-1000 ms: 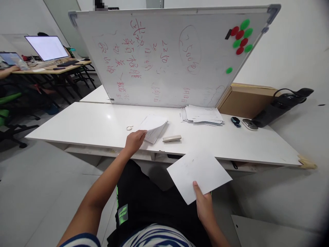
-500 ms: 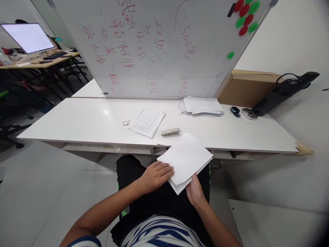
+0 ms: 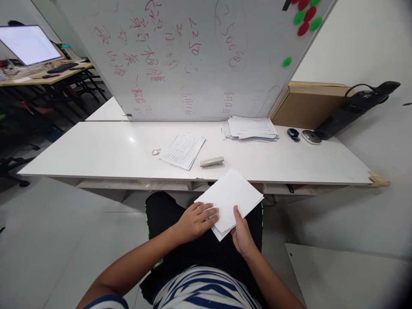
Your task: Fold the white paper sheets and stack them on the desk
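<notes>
Two or so blank white sheets of paper (image 3: 230,193) are held slightly offset over my lap, just in front of the table edge. My right hand (image 3: 242,234) grips their lower right edge, thumb on top and fingers underneath. At the left edge, my left hand (image 3: 198,221) holds the sheets with its fingers across the top; its thumb is hidden. Beyond them on the table lie a beige stapler (image 3: 211,162) and a small stack of printed sheets (image 3: 184,151). A small white coiled item (image 3: 156,152) sits to the left of that stack.
A whiteboard (image 3: 206,77) stands along the back of the white table (image 3: 96,150). A larger pile of papers (image 3: 251,128) lies before it. To the right are a smartwatch (image 3: 293,134), a computer mouse (image 3: 311,137), a cardboard box (image 3: 310,105) and a tilted black bottle (image 3: 350,113).
My left hand has brought a sheet from the small stack onto the one in my right hand. My right thumb has moved on top of both. The view has tilted down.
</notes>
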Tool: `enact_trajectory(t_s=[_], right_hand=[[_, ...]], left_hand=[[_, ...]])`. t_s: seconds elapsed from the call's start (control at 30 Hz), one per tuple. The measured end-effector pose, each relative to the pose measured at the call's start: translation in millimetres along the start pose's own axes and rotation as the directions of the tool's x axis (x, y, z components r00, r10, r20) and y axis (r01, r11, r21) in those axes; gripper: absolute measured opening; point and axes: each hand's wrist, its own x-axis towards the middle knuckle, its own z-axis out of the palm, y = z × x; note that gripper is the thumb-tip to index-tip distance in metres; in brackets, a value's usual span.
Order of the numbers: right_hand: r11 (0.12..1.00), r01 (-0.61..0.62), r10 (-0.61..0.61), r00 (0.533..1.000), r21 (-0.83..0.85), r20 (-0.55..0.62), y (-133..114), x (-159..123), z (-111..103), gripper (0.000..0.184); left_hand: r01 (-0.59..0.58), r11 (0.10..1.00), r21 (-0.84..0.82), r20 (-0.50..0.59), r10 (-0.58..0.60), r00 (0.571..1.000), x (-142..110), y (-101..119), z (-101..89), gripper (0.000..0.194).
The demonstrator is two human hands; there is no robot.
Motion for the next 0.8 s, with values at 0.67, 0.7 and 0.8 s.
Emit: enact_trajectory(t_s=[0.67,0.7,0.8], right_hand=[[0.978,0.096,-0.119,0.986,-0.185,-0.118,3.2,3.4,-23.1,0.053],[0.977,0.102,-0.125,0.986,-0.188,-0.114,2.8,3.5,-23.7,0.053],[0.972,0.099,-0.128,0.983,-0.212,-0.128,1.1,4.9,-25.8,0.055]], left_hand=[[0.808,0.587,0.047,0.081,-0.809,0.582,14.7,-189.9,0.3,0.048],[0.814,0.58,0.047,0.096,-0.813,0.574,13.3,-191.9,1.5,0.049],[0.814,0.579,0.049,0.103,-0.813,0.572,11.6,-192.1,2.5,0.049]])
